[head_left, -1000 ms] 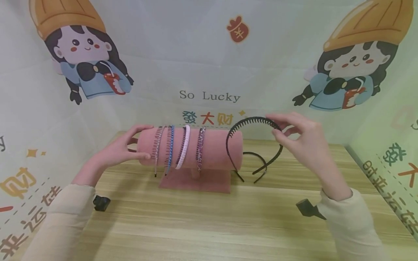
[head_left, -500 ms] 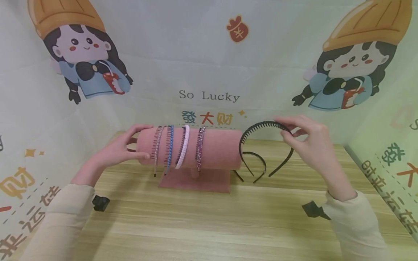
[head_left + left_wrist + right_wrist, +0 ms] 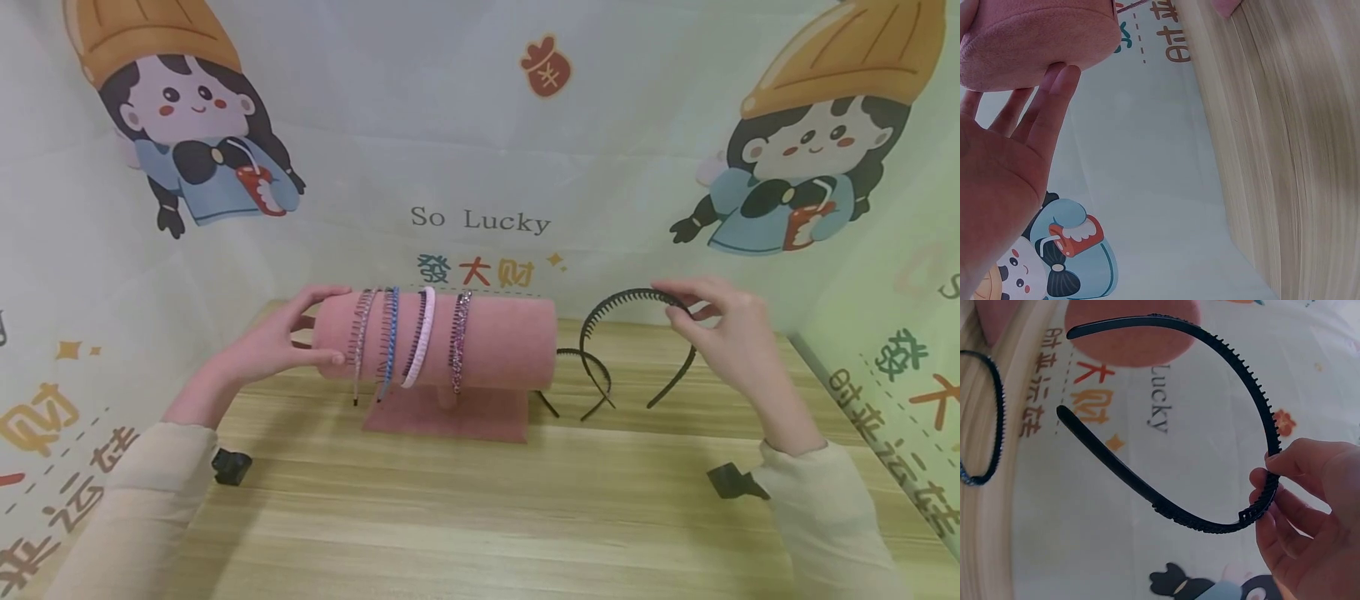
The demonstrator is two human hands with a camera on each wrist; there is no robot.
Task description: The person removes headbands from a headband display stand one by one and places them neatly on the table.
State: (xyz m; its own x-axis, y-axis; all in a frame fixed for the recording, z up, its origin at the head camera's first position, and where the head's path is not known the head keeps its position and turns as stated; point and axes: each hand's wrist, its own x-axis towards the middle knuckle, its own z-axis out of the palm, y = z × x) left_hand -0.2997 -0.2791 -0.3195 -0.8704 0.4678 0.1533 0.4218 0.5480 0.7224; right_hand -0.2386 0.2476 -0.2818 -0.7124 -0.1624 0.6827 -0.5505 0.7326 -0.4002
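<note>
In the head view a pink headband display stand [image 3: 510, 342], a padded roll on a base, stands at the middle of the table. My left hand [image 3: 277, 340] holds the roll's left end, thumb in front and a finger over the top; the left wrist view shows other fingertips against the end face. Along the roll sit a silvery headband [image 3: 360, 342], a blue headband [image 3: 390, 342], a white headband [image 3: 422, 337] and a glittery pink-purple headband [image 3: 460, 342]. To the roll's right, my right hand [image 3: 731, 342] pinches a black toothed headband [image 3: 637, 294] by its upper curve, held in the air.
Another dark headband [image 3: 600, 367] lies on the wooden table [image 3: 465, 517] at the stand's right end, partly hidden behind it. A printed cloth backdrop [image 3: 480, 125] encloses the back and sides. A black wrist-worn piece [image 3: 231, 467] sits at the left sleeve.
My right hand has carried the black headband rightward and slightly down, from in front of the roll's right end to clear of it. The left hand and stand have stayed put.
</note>
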